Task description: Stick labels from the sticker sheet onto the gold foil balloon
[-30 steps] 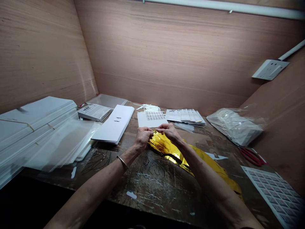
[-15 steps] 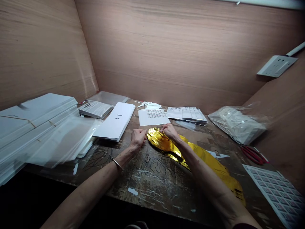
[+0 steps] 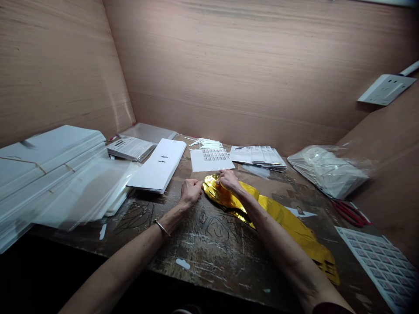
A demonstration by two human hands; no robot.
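Note:
A long piece of shiny gold foil [image 3: 278, 211], which looks like flat foil balloons in layers, lies slantwise on the worn dark table [image 3: 209, 253]. My left hand [image 3: 191, 191] is closed at the foil's far left tip, fingers pinched on its edge. Over the upper part of the foil, my right hand [image 3: 229, 179] is closed with its fingertips pressed to the gold surface. Whether the right fingers grip a fold or only press is hard to see. My right forearm crosses above the foil and hides part of it.
Left are stacks of white card [image 3: 65, 139], clear plastic sleeves [image 3: 88, 187] and a white card pile [image 3: 160, 163]. Behind my hands lie a sticker sheet [image 3: 209, 160] and printed packets [image 3: 258, 156]. To the right are a plastic bag [image 3: 327, 170], red-handled scissors [image 3: 352, 213] and another sticker sheet [image 3: 379, 261].
My right hand has shifted slightly left on the foil, its fingers pressing closer to the tip. The left hand stays at the tip. The camera view has tilted a little.

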